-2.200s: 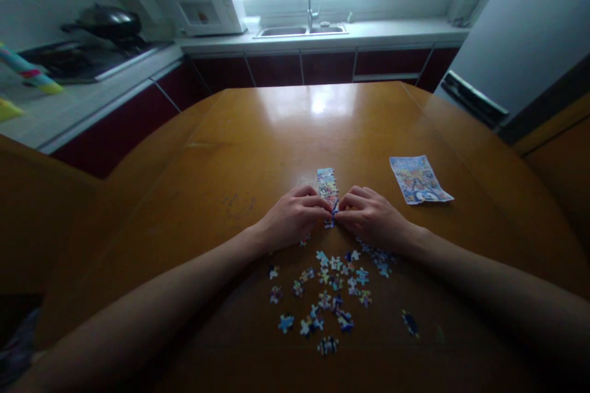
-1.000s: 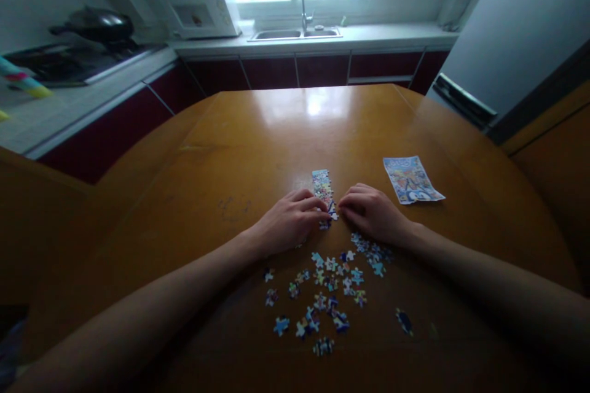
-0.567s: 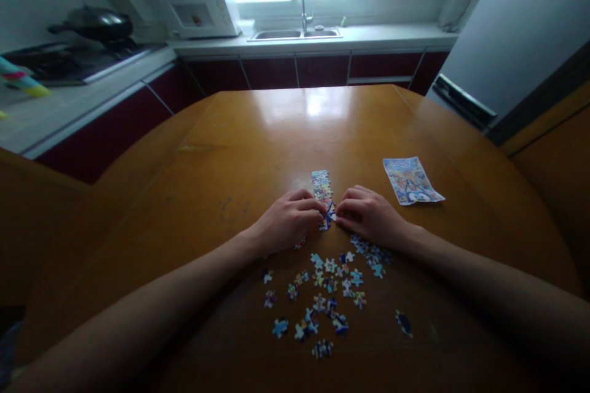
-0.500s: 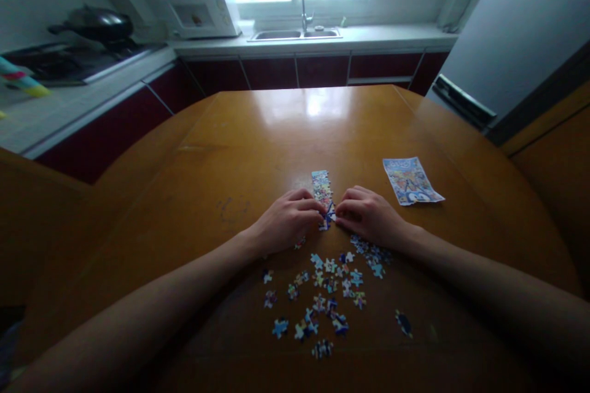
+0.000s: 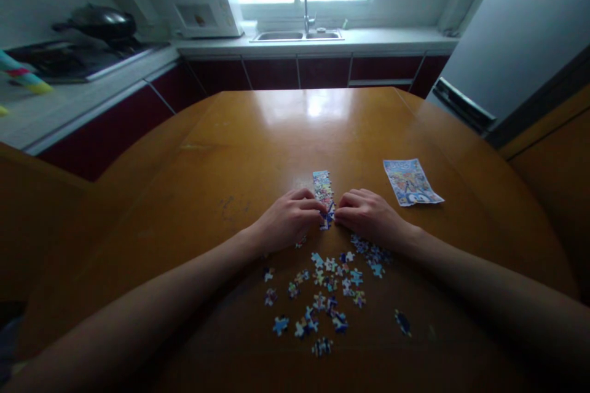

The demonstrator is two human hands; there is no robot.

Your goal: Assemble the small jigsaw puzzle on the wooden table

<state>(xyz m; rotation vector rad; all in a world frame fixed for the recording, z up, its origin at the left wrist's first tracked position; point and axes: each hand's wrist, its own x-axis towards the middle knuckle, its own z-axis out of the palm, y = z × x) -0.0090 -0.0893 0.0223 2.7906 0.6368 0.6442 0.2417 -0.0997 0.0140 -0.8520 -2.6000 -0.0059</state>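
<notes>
A narrow strip of joined jigsaw puzzle (image 5: 323,187) lies on the table, running away from me, with its near end between my hands. My left hand (image 5: 291,219) rests at its left side, fingers curled and fingertips on the lower part. On the opposite side, my right hand (image 5: 369,216) has its thumb and fingers pinched at a puzzle piece (image 5: 332,215) on the strip's right edge; the fingertips cover most of it. Loose puzzle pieces (image 5: 330,284) are scattered nearer to me, and a denser cluster of pieces (image 5: 370,250) lies just below my right hand.
A printed picture sheet (image 5: 412,183) lies to the right on the wooden table (image 5: 258,135). One dark piece (image 5: 402,323) sits apart at the near right. Beyond the table are a counter with a sink (image 5: 299,35), a stove with a wok (image 5: 99,23) and a fridge (image 5: 507,31).
My right fingers have closed in slightly at the strip's right edge, and less of the light piece shows there. My left hand stays almost in place; the loose pieces have not moved.
</notes>
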